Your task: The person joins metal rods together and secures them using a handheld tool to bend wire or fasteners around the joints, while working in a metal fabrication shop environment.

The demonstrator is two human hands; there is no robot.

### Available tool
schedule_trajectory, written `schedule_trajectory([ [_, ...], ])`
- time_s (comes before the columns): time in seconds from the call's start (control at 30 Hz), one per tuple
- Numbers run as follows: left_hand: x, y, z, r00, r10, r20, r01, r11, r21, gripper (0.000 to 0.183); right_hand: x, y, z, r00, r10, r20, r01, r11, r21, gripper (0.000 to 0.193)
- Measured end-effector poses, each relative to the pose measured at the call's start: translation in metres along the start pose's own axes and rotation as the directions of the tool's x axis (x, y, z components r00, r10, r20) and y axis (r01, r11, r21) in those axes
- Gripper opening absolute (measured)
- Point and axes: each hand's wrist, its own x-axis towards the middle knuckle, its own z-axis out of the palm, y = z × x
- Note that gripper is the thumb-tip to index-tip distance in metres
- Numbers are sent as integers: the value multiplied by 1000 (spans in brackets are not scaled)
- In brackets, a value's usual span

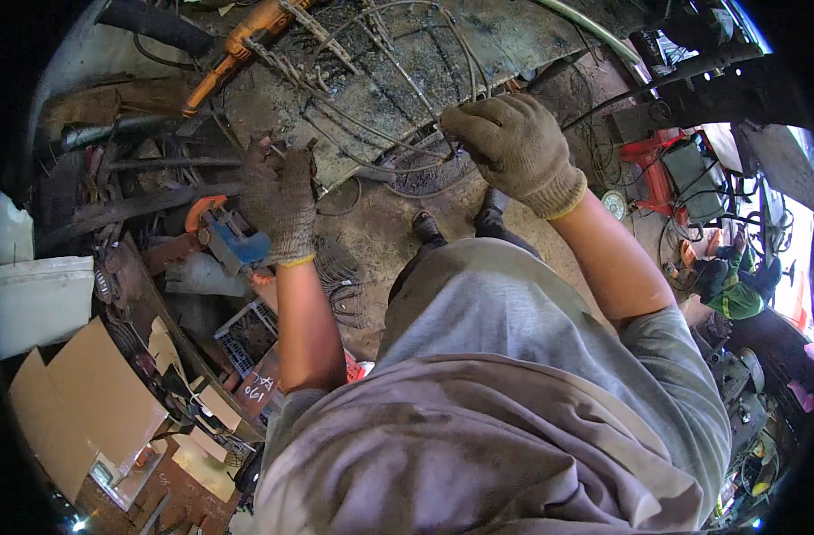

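My right hand point(514, 152), in a brown knit glove with a yellow cuff, is closed at the near edge of a metal-topped table point(246, 98). Its fingertips pinch a thin metal rod point(416, 89) that slants away across the tabletop. Curved wire-like loops point(371, 132) run just left of that hand. My left hand point(282, 201), gloved too, is curled at the table's left corner; a small dark piece shows by its fingers, too dim to name. Beside its wrist sits a blue and orange tool point(233, 236).
An orange power tool point(238, 45) lies on the table's far left. Scrap metal and cardboard point(90, 401) crowd the left, with a white container point(41, 299). To the right are a red stand point(652, 169), cables and another person in green point(737, 285).
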Motion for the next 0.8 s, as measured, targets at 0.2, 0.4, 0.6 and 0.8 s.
schedule_trajectory([
  [0.2,7,-32,1,944,323,-75,-322,947,26,47,-4,7,-7,998,54,-26,-55,997,-49,43],
  [0.4,4,-27,3,988,149,-45,-151,987,-47,47,-13,7,-4,992,97,-80,-96,995,12,41],
  [0.6,1,-14,1,976,195,-100,-197,980,-13,42,-6,1,1,998,52,-32,-51,997,51,43],
  [0.8,-1,10,-3,1000,14,-17,-13,999,40,44,1,2,0,998,-8,-63,7,1000,-9,41],
])
